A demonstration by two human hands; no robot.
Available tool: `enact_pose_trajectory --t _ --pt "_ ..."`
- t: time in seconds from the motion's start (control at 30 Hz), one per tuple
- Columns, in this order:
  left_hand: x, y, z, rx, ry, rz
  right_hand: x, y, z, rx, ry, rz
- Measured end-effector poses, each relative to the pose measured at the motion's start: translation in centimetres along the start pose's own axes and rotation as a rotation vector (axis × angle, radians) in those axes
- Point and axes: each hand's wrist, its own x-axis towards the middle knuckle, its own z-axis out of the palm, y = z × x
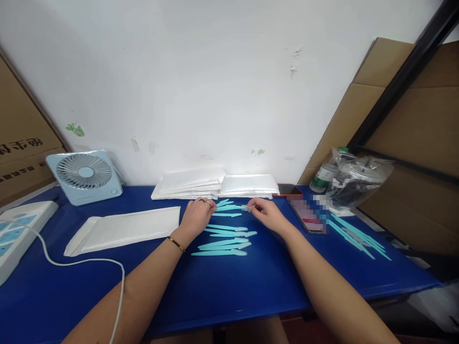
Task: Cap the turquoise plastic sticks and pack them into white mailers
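My left hand is closed on the handle end of a teal eyebrow razor, which points to the right. At its other end, the fingers of my right hand pinch a small clear piece that looks like a blade cover. Below my hands, several more teal eyebrow razors lie in loose rows with their blade ends to the right. A few others lie just behind and below the held one, partly hidden by my left fingers.
White padded mailers are stacked against the wall, and one padded mailer lies at left. A blue fan, power strip and white cable stand left. Rightward are a phone, bottle, plastic bag and teal razors.
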Motion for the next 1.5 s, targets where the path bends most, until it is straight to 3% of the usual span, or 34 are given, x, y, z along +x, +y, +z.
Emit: enact_pose_trajectory --t 0.2,0.37,0.43,0.57,0.73,1.03,1.3,1.5 --pt "-0.5 0.8 -0.1 -0.04 -0.093 0.07 -0.1 -0.4 -0.4 0.042 -0.12 -0.014" --pt "-0.8 1.1 -0.2 -0.077 -0.254 0.113 -0.2 1.8 -3.6 -0.187 0.055 0.164" --pt "-0.7 1.1 0.1 -0.069 -0.215 0.102 -0.3 2.7 -4.0 -0.282 0.076 0.225" --pt "0.0 0.9 1.2 0.033 -0.088 0.105 -0.1 3.9 -2.9 -0.354 -0.031 0.252" --pt "0.8 0.7 2.1 0.12 -0.092 0.109 -0.1 4.0 -1.8 -0.288 -0.16 0.336" --pt "0.8 1.1 1.7 0.127 -0.055 0.144 0.0 0.9 -0.4 -0.083 -0.147 0.137" --pt "0.7 1.4 2.0 0.118 0.004 0.193 0.3 0.3 0.6 -0.019 -0.128 0.059" --pt "0.5 1.3 1.8 0.134 0.025 0.194 0.0 0.1 -0.1 -0.008 -0.129 0.046"
